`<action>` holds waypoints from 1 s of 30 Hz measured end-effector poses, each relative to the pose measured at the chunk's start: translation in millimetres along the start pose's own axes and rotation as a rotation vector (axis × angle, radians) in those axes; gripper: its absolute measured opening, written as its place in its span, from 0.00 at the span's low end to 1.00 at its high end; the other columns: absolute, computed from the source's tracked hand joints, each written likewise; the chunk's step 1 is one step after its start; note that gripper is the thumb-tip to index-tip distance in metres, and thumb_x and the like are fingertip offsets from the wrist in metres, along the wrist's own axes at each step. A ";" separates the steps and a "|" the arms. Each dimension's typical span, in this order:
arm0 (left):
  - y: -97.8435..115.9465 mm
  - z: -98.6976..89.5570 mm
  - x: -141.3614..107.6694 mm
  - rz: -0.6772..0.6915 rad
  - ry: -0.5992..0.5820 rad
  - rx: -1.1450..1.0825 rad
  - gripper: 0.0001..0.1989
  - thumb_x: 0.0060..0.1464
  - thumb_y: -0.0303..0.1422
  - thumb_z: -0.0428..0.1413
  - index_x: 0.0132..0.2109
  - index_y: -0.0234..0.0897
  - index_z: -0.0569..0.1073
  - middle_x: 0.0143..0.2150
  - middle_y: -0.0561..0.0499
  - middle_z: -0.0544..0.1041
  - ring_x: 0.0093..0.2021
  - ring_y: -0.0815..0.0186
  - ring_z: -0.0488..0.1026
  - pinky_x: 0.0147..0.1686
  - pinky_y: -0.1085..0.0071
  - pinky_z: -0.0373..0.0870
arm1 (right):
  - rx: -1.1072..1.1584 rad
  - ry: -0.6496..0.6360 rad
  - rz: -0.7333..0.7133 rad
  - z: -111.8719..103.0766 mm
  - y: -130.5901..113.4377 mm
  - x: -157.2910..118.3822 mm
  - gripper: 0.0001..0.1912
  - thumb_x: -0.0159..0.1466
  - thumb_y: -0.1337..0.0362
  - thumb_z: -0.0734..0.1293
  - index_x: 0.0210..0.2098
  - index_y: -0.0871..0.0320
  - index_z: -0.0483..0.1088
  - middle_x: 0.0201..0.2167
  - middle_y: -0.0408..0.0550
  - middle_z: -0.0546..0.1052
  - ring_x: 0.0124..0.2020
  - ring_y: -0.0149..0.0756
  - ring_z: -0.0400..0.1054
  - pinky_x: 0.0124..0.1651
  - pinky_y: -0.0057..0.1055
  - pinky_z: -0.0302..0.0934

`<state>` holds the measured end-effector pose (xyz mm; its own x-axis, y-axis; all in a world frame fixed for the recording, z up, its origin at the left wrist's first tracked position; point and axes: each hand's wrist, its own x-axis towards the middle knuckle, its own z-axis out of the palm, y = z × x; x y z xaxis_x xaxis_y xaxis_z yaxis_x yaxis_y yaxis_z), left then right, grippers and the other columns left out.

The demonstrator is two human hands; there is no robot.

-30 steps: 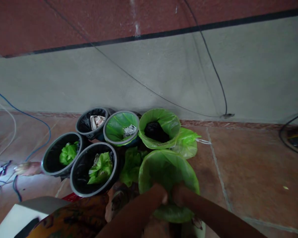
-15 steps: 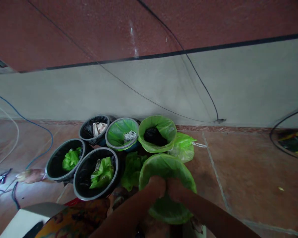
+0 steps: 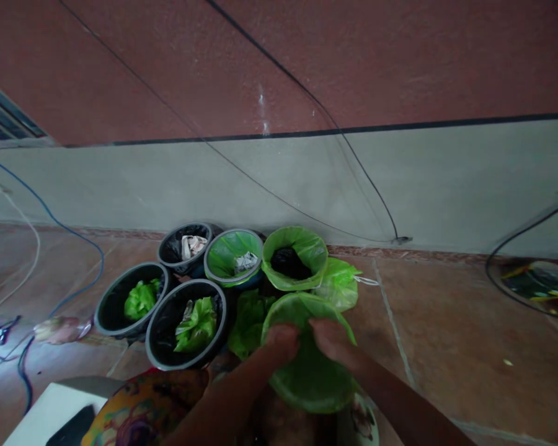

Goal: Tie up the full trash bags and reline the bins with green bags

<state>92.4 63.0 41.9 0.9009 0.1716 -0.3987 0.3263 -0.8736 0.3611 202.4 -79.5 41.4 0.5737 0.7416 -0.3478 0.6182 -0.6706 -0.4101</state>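
A round bin with a light green plastic liner (image 3: 316, 384) stands tilted in front of me, its mouth facing me. Both my hands reach into that mouth. My left hand (image 3: 283, 342) lies against the liner on the left, with its fingers stretched out and partly blurred. Opposite it, my right hand (image 3: 331, 339) points its fingers inward at the liner's far side. A gap separates the two hands, and no loose thing shows in either. Close by on the left is a crumpled green plastic bag (image 3: 248, 319).
Nearby stand a green-lined bin with black plastic inside (image 3: 320, 248), a green-lined bin with paper (image 3: 214, 263), and black-lined bins (image 3: 155, 334). A tied green bag (image 3: 341, 291) lies on the floor. Cables (image 3: 97, 260) run at left; a pale wall (image 3: 400, 186) rises behind.
My hands have moved apart inside the green-lined bin; before, they were close together at its middle. The view has shifted slightly. The other bins stay in place.
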 end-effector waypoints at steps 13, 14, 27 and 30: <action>-21.0 -40.4 25.5 -0.258 0.443 -0.168 0.18 0.64 0.34 0.42 0.48 0.38 0.75 0.49 0.47 0.77 0.50 0.65 0.72 0.52 0.73 0.64 | 0.272 0.322 0.423 -10.9 54.4 24.1 0.25 0.68 0.55 0.50 0.46 0.59 0.75 0.40 0.56 0.79 0.39 0.40 0.73 0.42 0.32 0.62; -15.9 -39.9 34.3 -0.237 0.424 -0.148 0.17 0.64 0.34 0.42 0.48 0.38 0.75 0.48 0.47 0.77 0.49 0.65 0.72 0.52 0.73 0.64 | 0.276 0.318 0.399 -11.2 53.6 29.9 0.25 0.68 0.55 0.51 0.45 0.59 0.75 0.40 0.56 0.79 0.39 0.40 0.73 0.42 0.32 0.62; -27.8 -17.3 65.6 -0.237 0.142 -0.022 0.12 0.60 0.33 0.50 0.48 0.34 0.71 0.43 0.42 0.78 0.45 0.61 0.75 0.45 0.70 0.66 | 0.082 0.149 0.229 17.4 68.6 48.0 0.17 0.62 0.64 0.62 0.50 0.58 0.70 0.42 0.52 0.78 0.44 0.39 0.71 0.47 0.29 0.61; -36.2 -12.8 61.7 -0.279 0.089 0.015 0.13 0.59 0.32 0.50 0.49 0.31 0.69 0.42 0.41 0.77 0.44 0.58 0.75 0.44 0.67 0.67 | 0.064 0.113 0.293 27.9 74.3 50.9 0.19 0.61 0.65 0.64 0.52 0.60 0.67 0.41 0.55 0.78 0.44 0.40 0.71 0.46 0.30 0.60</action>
<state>139.9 111.1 15.0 0.7984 0.4452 -0.4054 0.5616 -0.7934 0.2348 262.6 -91.0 -30.3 0.7806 0.5081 -0.3642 0.3854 -0.8498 -0.3595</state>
